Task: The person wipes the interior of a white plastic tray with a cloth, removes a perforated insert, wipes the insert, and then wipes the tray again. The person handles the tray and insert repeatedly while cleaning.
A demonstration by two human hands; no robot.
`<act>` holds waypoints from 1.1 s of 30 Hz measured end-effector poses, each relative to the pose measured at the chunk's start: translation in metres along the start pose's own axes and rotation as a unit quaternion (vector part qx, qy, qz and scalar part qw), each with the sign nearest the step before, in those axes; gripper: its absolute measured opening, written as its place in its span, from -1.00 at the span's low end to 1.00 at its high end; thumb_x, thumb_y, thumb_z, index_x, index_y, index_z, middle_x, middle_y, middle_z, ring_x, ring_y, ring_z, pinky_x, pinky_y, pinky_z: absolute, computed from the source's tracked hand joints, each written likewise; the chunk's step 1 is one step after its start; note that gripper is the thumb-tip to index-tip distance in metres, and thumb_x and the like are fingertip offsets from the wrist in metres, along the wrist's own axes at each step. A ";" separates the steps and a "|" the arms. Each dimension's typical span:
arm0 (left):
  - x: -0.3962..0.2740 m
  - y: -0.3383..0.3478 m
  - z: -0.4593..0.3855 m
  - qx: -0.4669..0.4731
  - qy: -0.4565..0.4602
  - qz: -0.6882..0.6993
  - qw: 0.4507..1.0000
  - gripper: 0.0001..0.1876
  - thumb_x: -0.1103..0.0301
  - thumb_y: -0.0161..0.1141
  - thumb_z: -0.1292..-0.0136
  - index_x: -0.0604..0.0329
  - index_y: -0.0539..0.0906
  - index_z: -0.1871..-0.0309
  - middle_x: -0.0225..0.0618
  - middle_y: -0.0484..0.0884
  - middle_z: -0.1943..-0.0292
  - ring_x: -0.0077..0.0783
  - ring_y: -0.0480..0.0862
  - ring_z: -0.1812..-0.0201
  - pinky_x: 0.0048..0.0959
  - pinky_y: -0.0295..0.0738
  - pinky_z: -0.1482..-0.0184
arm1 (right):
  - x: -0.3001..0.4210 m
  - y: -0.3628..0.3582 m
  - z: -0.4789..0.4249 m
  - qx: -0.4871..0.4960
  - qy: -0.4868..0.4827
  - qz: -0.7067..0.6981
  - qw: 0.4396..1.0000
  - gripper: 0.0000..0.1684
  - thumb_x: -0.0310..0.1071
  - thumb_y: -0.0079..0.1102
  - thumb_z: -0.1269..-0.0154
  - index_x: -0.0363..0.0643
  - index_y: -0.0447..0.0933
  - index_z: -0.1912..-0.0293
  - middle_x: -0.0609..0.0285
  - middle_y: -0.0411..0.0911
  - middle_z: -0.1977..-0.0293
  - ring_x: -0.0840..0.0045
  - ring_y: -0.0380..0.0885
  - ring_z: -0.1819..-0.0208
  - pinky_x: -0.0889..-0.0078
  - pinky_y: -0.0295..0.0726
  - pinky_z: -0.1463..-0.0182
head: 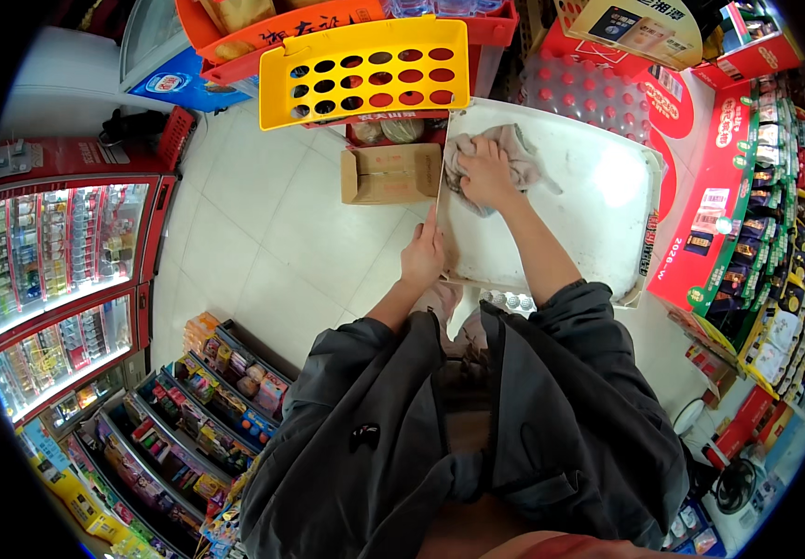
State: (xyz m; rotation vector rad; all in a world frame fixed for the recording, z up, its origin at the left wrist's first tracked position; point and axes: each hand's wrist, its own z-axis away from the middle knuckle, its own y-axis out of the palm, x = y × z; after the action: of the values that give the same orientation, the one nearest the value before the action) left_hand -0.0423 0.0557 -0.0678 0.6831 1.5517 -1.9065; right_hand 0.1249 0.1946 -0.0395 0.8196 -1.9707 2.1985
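A white shallow tray-like panel (570,209) with a raised rim and dark smudges lies before me. Pressed to its far left part is a crumpled, greyish-beige cloth (525,150), under the fingers of my right hand (488,171). My left hand (425,255) rests against the left rim of the white panel, fingers pointing away from me. Part of the cloth is hidden beneath the right hand. What supports the panel is mostly out of sight, though round pale tops (507,300) show below its near edge.
A yellow perforated basket (374,59) stands beyond the panel, above an opened cardboard box (392,175). Shrink-wrapped bottles with red caps (584,91) sit behind. Snack racks (745,209) line the right. Lit drink coolers (67,244) and stepped shelves (186,419) stand left on the tiled floor (277,223).
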 end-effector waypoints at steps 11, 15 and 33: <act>-0.005 -0.012 0.005 -0.003 -0.019 0.069 0.997 -0.49 -0.01 -0.39 -0.55 -0.32 0.19 -0.50 -0.07 0.60 0.08 0.08 0.61 0.07 -0.07 0.50 0.02 | 0.031 0.001 0.128 0.156 -0.146 -0.077 0.974 -0.70 -0.36 0.18 0.08 -0.01 0.70 0.25 0.02 0.40 -0.11 0.12 0.30 -0.19 -0.02 0.24 -0.20; 0.000 -0.010 0.003 0.010 -0.024 0.055 0.998 -0.49 -0.03 -0.41 -0.54 -0.31 0.21 -0.49 -0.08 0.60 0.11 0.10 0.61 0.11 -0.03 0.49 0.06 | 0.004 -0.010 0.097 0.133 -0.034 -0.144 0.980 -0.64 -0.32 0.15 0.04 0.05 0.69 0.16 0.00 0.43 -0.01 0.07 0.34 -0.13 -0.05 0.30 -0.20; -0.004 -0.021 -0.005 0.031 -0.027 0.041 0.998 -0.51 0.08 -0.26 -0.53 -0.21 0.23 -0.49 -0.12 0.59 0.20 0.08 0.62 0.25 -0.05 0.53 0.20 | -0.010 -0.014 -0.061 0.051 0.162 0.019 0.985 -0.36 -0.19 0.17 -0.12 0.13 0.41 -0.25 -0.12 0.21 -0.19 -0.02 0.15 -0.26 -0.12 0.22 -0.28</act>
State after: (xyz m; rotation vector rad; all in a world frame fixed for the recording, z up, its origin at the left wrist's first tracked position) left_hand -0.0545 0.0641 -0.0513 0.7043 1.4148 -1.9027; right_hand 0.1188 0.2575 -0.0330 0.4025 -1.7439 2.2961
